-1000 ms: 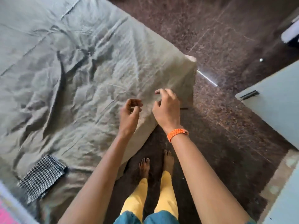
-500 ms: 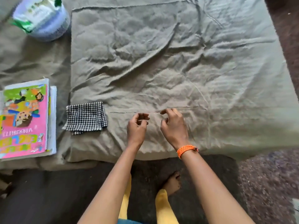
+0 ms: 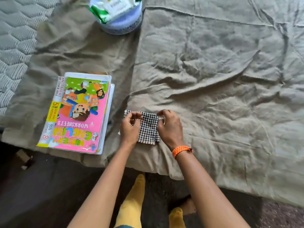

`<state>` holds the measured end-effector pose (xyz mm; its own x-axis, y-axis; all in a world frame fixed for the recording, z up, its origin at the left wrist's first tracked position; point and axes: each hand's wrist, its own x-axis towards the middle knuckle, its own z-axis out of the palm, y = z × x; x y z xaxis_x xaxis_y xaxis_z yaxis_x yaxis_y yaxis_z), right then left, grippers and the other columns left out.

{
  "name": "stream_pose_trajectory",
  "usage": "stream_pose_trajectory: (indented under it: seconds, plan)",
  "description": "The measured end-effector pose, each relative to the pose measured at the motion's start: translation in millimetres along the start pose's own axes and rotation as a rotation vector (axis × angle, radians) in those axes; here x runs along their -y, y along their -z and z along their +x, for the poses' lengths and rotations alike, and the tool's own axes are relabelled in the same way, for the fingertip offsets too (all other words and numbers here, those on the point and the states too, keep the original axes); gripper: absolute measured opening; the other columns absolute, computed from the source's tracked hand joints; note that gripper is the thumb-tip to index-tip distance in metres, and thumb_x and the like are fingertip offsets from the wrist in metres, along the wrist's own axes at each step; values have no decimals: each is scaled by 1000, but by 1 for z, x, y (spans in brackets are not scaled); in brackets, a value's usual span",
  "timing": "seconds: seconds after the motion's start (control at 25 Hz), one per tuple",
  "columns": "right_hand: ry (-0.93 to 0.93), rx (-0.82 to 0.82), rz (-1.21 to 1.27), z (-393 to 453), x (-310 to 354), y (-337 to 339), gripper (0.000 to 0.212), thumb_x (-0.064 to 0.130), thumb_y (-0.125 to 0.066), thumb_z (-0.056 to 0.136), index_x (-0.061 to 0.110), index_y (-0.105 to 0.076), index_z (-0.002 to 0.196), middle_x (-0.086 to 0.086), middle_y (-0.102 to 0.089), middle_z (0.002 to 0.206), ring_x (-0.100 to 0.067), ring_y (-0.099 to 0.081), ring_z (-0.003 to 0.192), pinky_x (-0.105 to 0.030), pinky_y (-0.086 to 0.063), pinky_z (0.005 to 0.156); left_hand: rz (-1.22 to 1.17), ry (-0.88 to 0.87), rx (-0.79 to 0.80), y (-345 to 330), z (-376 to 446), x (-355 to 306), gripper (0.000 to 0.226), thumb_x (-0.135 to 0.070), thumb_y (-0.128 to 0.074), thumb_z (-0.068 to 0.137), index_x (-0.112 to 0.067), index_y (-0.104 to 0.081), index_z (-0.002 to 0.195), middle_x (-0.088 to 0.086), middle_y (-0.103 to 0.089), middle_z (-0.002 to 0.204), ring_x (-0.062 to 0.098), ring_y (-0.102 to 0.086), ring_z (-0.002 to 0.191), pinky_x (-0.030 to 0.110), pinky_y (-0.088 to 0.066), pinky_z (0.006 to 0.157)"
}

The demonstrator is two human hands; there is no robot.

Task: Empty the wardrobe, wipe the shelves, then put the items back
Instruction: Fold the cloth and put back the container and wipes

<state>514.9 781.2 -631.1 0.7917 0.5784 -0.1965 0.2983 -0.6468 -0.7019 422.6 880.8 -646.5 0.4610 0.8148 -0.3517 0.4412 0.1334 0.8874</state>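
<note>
A small folded black-and-white checked cloth [image 3: 148, 127] lies near the front edge of a bed covered by a rumpled olive sheet [image 3: 205, 76]. My left hand [image 3: 130, 127] grips the cloth's left side with curled fingers. My right hand [image 3: 170, 127], with an orange band at the wrist, pinches its right side near the top corner. To the left lies a stack of children's workbooks [image 3: 79, 114], a pink one on top.
A round pale-blue tub [image 3: 125, 23] holding a white-and-green packet stands at the back of the bed. A grey quilted mattress [image 3: 14, 38] shows at the far left. Dark floor runs along the bed's front, with my feet below.
The view has swung left along the bed. Both hands, holding nothing before, have moved left onto the checked cloth and taken hold of its two sides.
</note>
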Motion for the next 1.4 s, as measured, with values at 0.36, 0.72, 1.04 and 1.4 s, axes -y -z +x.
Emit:
stream_pose_trajectory:
  seconds: [0.36, 0.72, 1.04, 1.4]
  plan:
    - [-88, -45, 303, 154, 131, -87, 23, 5, -56, 83, 7, -72, 100, -8, -71, 95, -18, -64, 89, -29, -49, 85, 379, -142, -109, 86, 215, -71, 21, 0, -55, 82, -6, -64, 101, 11, -68, 100, 27, -62, 91, 27, -46, 78]
    - [-633, -109, 1136, 367, 174, -130, 8, 11, -58, 92, 6, -54, 87, -13, -59, 87, -22, -58, 77, -27, -55, 63, 849, -169, 178, 90, 357, -39, 92, -30, -78, 76, -25, -24, 150, 11, -23, 156, 26, -29, 141, 30, -28, 111]
    - [-597, -177, 1198, 396, 184, -133, 24, 25, -63, 81, 8, -59, 97, -7, -63, 91, -20, -60, 79, -27, -50, 58, 728, -140, 125, 85, 367, -21, 90, -22, -78, 77, -27, -26, 150, 9, -18, 158, 22, -20, 145, 28, -21, 117]
    - [-622, -182, 1285, 296, 153, -100, 6, 15, -63, 87, 12, -58, 87, -10, -62, 81, -18, -62, 60, -32, -58, 57, 547, -109, 31, 105, 359, -61, 45, -19, -61, 87, -11, -53, 131, 21, -54, 133, 35, -54, 120, 37, -44, 95]
